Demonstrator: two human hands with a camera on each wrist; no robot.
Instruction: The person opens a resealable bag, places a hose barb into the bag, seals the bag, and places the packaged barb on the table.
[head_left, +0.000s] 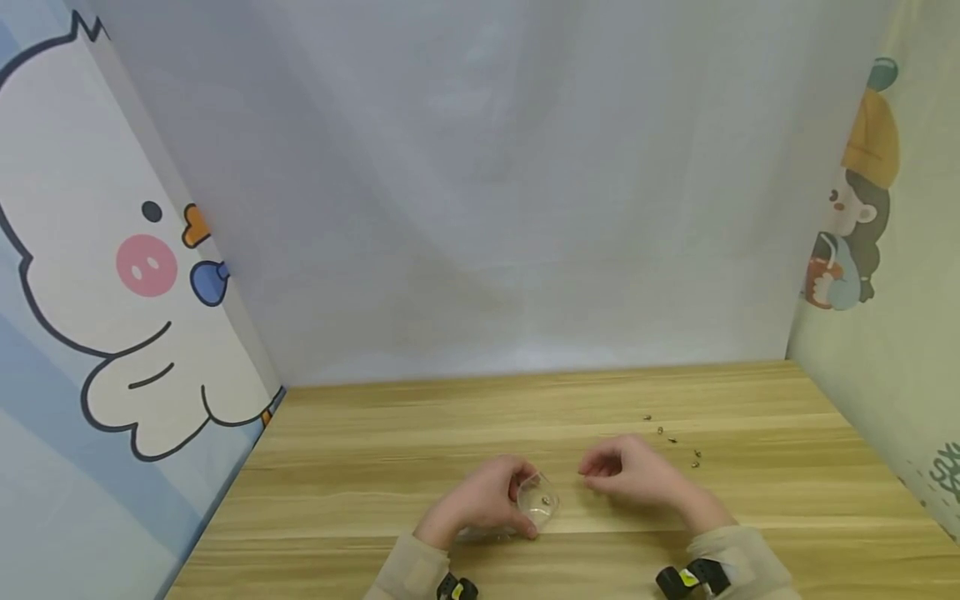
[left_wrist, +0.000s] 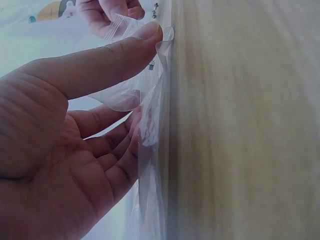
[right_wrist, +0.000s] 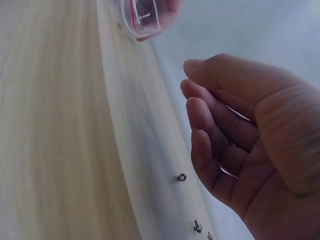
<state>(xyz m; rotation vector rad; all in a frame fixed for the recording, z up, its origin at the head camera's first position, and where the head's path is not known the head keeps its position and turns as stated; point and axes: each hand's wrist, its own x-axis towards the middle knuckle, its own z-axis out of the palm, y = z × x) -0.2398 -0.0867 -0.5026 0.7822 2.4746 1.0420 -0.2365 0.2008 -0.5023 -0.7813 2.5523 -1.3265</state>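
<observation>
Head camera: above the table (head_left: 360, 433), facing forward and down; widest, farthest view. Left wrist camera: close at the left hand (head_left: 483, 497), rolled sideways, looking low along the table. Right wrist camera: close at the right hand (head_left: 637, 473), likewise rolled. All three share the bag (left_wrist: 152, 135).

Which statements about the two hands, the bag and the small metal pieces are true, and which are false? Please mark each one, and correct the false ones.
1. The left hand holds a clear zip-seal bag. True.
2. The bag's mouth is pressed flat and closed. False: it is held open.
3. Five small metal fasteners lie loose on the wood-grain table. True.
4. These loose fasteners lie to the left of the bag. False: they lie to its right.
5. The right hand touches the bag. False: a gap separates the right hand from it.
</observation>
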